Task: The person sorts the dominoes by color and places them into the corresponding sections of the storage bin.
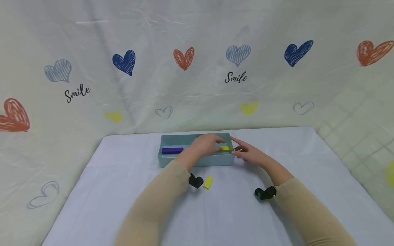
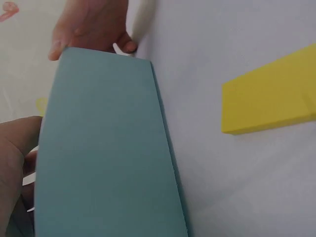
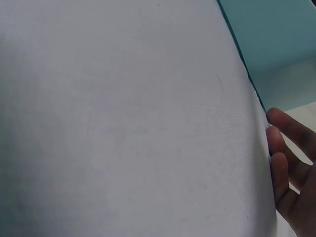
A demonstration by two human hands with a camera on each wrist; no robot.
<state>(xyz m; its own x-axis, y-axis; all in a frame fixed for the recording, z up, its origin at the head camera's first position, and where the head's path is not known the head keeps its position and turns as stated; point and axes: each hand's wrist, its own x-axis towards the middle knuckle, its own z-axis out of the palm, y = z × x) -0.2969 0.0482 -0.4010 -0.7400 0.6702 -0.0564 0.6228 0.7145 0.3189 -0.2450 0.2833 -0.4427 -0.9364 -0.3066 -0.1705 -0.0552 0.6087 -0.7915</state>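
Note:
A pale blue-green divided box (image 1: 212, 161) stands toward the back of the table. My left hand (image 1: 205, 143) reaches over its near wall into the right compartment; thumb and fingers are apart, with the thumb beside a yellow block (image 1: 225, 149) inside. A purple block (image 1: 172, 150) lies in the left compartment. At the box's right end is my right hand (image 1: 248, 153), index finger stretched toward the far corner and thumb at the near one. In the left wrist view, the box wall (image 2: 108, 143) hides most of the left fingers.
Another yellow block (image 1: 208, 182) lies on the white-covered table (image 1: 231, 212) in front of the box, close to the black device (image 1: 196, 180) on the left wrist. A similar device (image 1: 265, 193) sits on the right wrist. A printed backdrop (image 1: 203, 92) hangs behind the table.

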